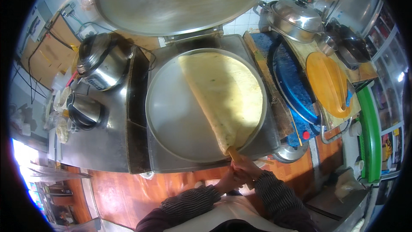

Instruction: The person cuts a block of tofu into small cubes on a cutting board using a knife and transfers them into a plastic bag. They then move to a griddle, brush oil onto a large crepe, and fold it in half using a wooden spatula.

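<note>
A large thin flatbread [219,96] lies folded over on the right half of a round griddle pan [177,116]. Part of a flat wooden stick [234,154] shows at the flatbread's near tip; its far end is hidden under or inside the dough. My right hand [248,167] is closed around the stick just outside the pan's near rim. Close beside it, my left hand [227,180] grips the stick's lower part, with its fingers partly hidden. The pan's big round lid [180,6] stands raised on its hinge behind.
A steel electric pressure cooker [103,61] and a kettle [85,111] stand on the left counter. To the right are a blue-lined round tray [293,83], an orange round board [325,83] with a wooden strip on it, and a lidded steel pot [296,19].
</note>
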A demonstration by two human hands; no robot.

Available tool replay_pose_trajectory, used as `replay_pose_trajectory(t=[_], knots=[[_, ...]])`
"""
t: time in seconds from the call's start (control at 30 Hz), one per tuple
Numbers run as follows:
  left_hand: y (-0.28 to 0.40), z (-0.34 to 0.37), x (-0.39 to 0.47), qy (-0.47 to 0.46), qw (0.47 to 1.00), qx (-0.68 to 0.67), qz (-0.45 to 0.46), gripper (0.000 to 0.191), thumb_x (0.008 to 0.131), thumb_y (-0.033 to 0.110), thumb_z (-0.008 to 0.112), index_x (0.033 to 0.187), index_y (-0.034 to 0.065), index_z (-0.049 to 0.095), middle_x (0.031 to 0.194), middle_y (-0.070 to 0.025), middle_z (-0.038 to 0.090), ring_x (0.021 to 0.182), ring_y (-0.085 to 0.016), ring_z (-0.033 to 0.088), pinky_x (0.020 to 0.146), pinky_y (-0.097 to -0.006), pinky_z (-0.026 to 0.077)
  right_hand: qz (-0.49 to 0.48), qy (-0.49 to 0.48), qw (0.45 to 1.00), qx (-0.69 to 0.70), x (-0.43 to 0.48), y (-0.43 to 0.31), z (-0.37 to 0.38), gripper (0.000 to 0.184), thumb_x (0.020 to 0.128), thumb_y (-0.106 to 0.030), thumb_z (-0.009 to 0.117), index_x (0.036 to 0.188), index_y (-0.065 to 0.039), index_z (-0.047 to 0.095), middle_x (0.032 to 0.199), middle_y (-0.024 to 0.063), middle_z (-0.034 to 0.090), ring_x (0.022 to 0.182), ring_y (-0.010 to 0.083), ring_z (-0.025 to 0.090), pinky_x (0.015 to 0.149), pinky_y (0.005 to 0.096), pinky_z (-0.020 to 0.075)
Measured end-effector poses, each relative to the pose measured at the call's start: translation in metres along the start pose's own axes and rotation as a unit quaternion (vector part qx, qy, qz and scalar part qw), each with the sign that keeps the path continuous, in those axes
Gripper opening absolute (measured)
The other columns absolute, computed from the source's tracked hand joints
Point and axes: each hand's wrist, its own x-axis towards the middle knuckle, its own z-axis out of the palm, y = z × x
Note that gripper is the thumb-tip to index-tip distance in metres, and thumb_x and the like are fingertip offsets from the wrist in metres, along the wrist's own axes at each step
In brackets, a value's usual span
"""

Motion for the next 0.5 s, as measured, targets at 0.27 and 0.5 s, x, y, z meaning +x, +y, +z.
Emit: replay_pose_trajectory(t=[0.27,0.5], knots=[[0.0,-0.043,-0.077,0.017,0.993,0.046,-0.109,0.045,0.087,0.016,0.06,0.12,-0.0025,0.035,0.102,-0.015,0.059,0.077,-0.019,0.064,0.062,-0.0286,0.055,0.133,0.076,0.984,0.094,-0.057,0.016,-0.007,0.008,0.082,-0.009,0.056,0.08,-0.005,0.049,0.055,0.0014,0.046,0.039,0.0098,0.043,0.035,0.0231,0.0352],[0.002,-0.06,-0.11,0.087,0.99,-0.019,-0.113,0.039,0.088,0.015,0.059,0.117,-0.0011,0.038,0.098,-0.0132,0.061,0.078,-0.017,0.064,0.065,-0.0277,0.053,0.121,0.069,0.979,0.15,-0.044,0.009,-0.007,0.008,0.083,-0.007,0.054,0.077,-0.006,0.047,0.052,0.0017,0.044,0.036,0.0103,0.041,0.034,0.0235,0.0342]])
